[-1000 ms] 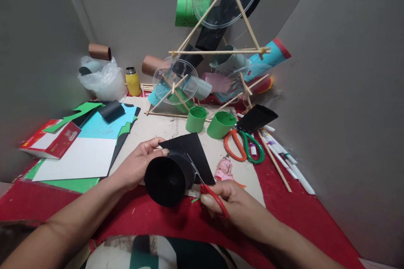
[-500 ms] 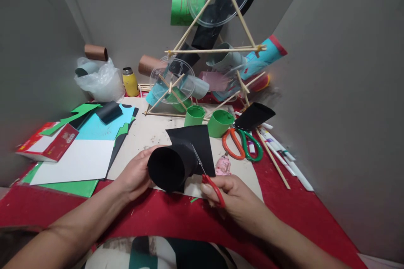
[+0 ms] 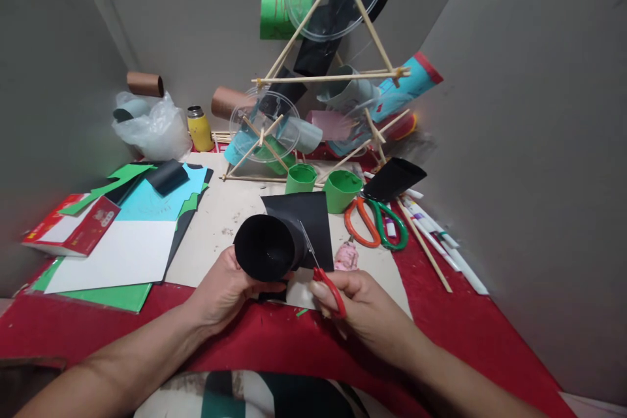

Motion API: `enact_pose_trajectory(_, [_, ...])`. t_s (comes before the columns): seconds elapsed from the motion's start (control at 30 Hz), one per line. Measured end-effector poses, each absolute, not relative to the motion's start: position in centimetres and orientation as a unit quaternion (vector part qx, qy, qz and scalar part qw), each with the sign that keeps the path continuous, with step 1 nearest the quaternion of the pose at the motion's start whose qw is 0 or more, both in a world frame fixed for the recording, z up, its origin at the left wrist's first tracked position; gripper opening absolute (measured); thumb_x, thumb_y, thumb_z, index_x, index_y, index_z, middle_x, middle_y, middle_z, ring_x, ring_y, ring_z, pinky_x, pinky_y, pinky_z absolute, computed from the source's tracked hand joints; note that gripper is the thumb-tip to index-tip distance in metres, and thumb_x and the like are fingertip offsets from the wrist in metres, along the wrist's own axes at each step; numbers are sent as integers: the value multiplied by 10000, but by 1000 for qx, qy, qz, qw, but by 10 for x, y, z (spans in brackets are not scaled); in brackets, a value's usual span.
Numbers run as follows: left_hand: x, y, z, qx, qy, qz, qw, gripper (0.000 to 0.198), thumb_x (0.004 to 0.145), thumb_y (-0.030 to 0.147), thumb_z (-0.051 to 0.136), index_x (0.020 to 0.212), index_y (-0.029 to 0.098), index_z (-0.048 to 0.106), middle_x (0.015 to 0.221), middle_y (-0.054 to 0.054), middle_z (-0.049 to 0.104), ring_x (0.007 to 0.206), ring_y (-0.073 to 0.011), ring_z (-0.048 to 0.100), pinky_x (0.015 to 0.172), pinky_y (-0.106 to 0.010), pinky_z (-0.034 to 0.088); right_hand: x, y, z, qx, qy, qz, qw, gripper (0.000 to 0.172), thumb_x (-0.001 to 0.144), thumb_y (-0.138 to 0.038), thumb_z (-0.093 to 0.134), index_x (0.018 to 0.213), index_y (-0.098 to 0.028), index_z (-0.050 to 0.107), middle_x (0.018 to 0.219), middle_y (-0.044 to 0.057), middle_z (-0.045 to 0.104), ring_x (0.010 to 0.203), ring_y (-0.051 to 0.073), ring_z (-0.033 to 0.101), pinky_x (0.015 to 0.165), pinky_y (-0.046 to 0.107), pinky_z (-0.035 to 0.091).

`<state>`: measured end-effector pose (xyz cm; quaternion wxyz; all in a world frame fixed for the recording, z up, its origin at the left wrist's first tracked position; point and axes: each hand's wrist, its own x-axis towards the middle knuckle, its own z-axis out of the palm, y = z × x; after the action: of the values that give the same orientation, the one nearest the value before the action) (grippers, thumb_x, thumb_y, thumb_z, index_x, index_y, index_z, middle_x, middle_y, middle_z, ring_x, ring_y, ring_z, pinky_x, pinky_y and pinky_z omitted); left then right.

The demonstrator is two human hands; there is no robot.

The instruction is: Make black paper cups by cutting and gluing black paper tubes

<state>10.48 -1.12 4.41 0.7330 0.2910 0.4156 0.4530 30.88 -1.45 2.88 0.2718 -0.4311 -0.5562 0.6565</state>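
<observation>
My left hand [image 3: 226,287] is wrapped round the lower left side of a black paper tube [image 3: 264,248], whose round opening faces me and tilts upward. My right hand [image 3: 357,304] grips red-handled scissors [image 3: 329,290]; their thin metal blades lean up and left against the tube's right side, and I cannot make out exactly how far apart they are. Behind the tube lies a flat sheet of black paper [image 3: 313,222] on the pale board. A small black scrap shows below the tube.
Two green paper cups [image 3: 343,191] stand behind the black sheet. Orange and green scissor handles [image 3: 361,222] lie to the right, near markers [image 3: 441,241]. Coloured paper [image 3: 112,255] is stacked at left. A stick frame [image 3: 328,78] with clear lids rises at the back.
The black tube has tipped so its opening faces more upward, and it has risen slightly to the right. My left hand has shifted beneath it. The scissors have barely moved.
</observation>
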Motion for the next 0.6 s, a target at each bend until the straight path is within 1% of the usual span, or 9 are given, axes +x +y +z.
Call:
enact_pose_trajectory(0.13, [107,-12,41,300,426,484,703,240,569,172,904,776,152,786,779,-65,768,705,-161,709,677,-234,597,307,-15,29,-425,-552,662,276,645,828,-759,603,579,-197,408,487,-64,372,454,77,316,463,239,213])
enact_pose_trajectory(0.27, [104,-11,39,324,454,506,658,324,568,279,928,822,147,775,808,-66,764,715,-180,698,693,-277,600,307,-15,29,-418,-546,673,272,649,815,-751,630,574,-191,406,493,-68,365,454,66,299,454,222,210])
enact_pose_trajectory(0.37, [102,-9,37,355,481,515,614,361,592,312,920,868,141,762,831,-67,759,727,-189,686,707,-300,596,310,-16,27,-407,-535,694,256,640,808,-759,630,591,-185,446,472,-63,407,400,59,330,408,200,225])
enact_pose_trajectory(0.43, [100,-9,36,361,488,521,600,380,592,322,920,882,143,752,829,-61,756,719,-183,676,697,-296,591,313,-16,25,-391,-523,718,240,641,803,-784,605,614,-183,486,422,-72,396,350,62,341,373,188,244])
enact_pose_trajectory(0.53, [98,-9,35,371,495,521,588,360,600,352,913,831,134,744,775,-55,744,683,-167,659,649,-259,571,317,-17,23,-359,-501,757,215,649,798,-807,573,623,-184,513,361,-94,338,303,69,336,348,177,282])
enact_pose_trajectory(0.6, [96,-9,34,385,503,516,577,346,617,364,904,819,128,751,754,-56,739,672,-164,655,636,-246,560,319,-18,24,-341,-490,777,200,652,798,-808,567,616,-183,519,347,-91,341,291,77,358,340,177,294])
